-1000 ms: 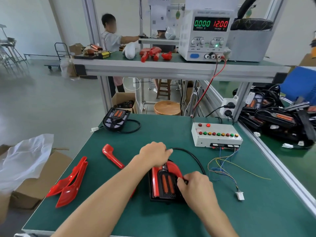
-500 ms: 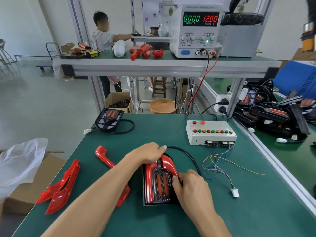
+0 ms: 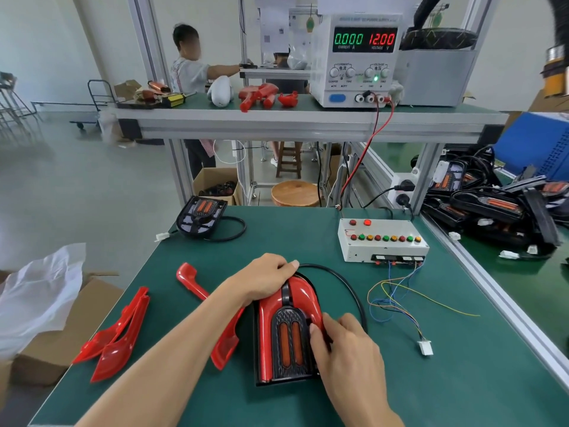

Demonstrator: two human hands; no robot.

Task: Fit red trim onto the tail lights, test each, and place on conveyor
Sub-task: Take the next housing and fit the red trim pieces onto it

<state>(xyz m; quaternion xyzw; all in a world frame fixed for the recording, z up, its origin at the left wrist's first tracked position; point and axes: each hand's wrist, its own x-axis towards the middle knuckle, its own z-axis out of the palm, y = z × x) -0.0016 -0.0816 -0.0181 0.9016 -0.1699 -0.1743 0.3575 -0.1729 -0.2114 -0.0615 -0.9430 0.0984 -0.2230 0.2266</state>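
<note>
Centrally, tail light (image 3: pixel 284 337) under left hand (image 3: pixel 264 280), right hand (image 3: pixel 345 343) pressing its edge.

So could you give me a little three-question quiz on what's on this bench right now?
1. True or false: the power supply shows 12.00 volts.
2. Which hand presses the red trim at the far end of the tail light: A left hand, B right hand?
3. Fill in: the loose white connector hangs on wires from the ___ box.

Key: 1 true; 2 A; 3 button
</note>
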